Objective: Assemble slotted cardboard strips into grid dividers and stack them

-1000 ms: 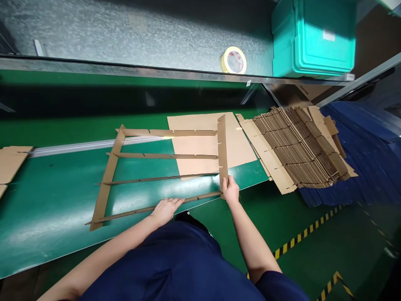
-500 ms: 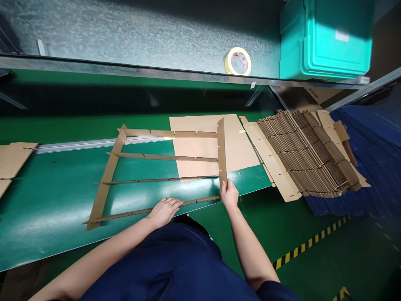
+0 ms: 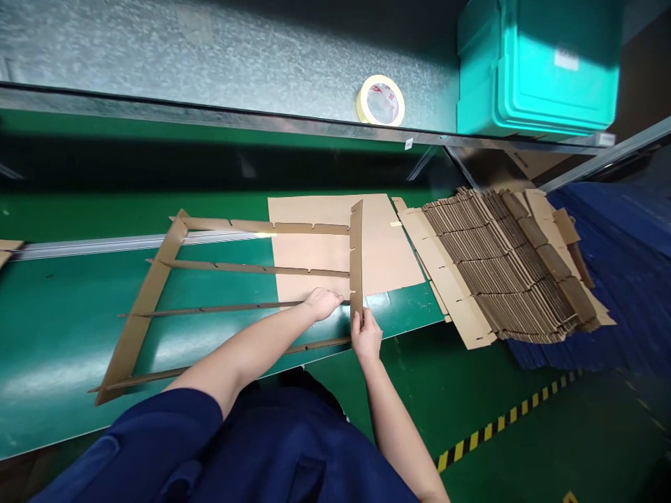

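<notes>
A cardboard divider grid (image 3: pixel 246 268) of slotted strips lies on the green table (image 3: pixel 63 342). Long strips run left to right, and a cross strip closes each end. My left hand (image 3: pixel 323 303) rests on the third long strip near its right end, fingers curled over it. My right hand (image 3: pixel 365 337) pinches the lower end of the right cross strip (image 3: pixel 356 255), just beside my left hand. A flat cardboard sheet (image 3: pixel 388 241) lies under the grid's right part.
A fanned pile of slotted cardboard strips (image 3: pixel 503 262) lies to the right over blue sheets (image 3: pixel 629 258). On the metal shelf (image 3: pixel 210 56) above stand a roll of tape (image 3: pixel 381 102) and a teal plastic crate (image 3: pixel 535 63). Yellow-black floor tape (image 3: pixel 503 426) runs lower right.
My left hand left the nearest long strip and moved up and right to the third strip by the right cross strip. My right hand stayed on that cross strip's lower end.
</notes>
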Demonstrator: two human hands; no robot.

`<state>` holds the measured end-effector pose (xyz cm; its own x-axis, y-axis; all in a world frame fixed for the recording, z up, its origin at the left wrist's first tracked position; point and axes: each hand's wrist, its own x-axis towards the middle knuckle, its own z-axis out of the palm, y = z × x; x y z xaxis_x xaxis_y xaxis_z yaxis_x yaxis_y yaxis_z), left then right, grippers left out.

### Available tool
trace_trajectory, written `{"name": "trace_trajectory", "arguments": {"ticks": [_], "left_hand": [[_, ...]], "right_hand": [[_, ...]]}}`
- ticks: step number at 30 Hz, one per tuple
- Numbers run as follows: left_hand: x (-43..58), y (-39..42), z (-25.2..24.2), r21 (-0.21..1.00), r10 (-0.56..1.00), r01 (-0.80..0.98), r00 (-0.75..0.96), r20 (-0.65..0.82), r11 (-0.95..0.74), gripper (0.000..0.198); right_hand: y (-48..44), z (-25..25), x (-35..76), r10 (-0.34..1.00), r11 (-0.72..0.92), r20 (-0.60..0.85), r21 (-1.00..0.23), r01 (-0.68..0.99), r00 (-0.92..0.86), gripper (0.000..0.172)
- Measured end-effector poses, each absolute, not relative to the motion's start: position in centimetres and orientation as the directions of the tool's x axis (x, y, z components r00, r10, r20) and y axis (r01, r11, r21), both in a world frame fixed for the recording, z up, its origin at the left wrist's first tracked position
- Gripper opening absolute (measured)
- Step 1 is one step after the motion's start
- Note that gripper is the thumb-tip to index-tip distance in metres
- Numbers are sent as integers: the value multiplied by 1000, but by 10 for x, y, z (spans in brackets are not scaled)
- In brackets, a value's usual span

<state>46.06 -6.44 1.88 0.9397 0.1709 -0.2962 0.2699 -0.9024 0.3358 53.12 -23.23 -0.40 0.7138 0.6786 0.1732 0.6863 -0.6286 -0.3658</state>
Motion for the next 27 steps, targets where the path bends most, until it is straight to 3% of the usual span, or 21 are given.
{"name": "trace_trajectory", "arguments": {"ticks": [8,20,23,27], "left_hand": [[462,-52,12,296,255,332,928,-271,-896,33],[461,-50,8,397,304,359,932,-196,-845,36],[467,-43,11,431,424,454,889,-172,-780,43],[485,-27,12,396,545,613,789,-282,-683,42]], "right_hand": [[-227,-1,533,723,-610,137,-331,720,677,34],[-228,-1,532,726,-602,202,-278,749,658,33],[-228,-2,531,724,-596,219,-281,753,654,33],[-229,-4,530,704,-615,225,-280,737,673,35]]}}
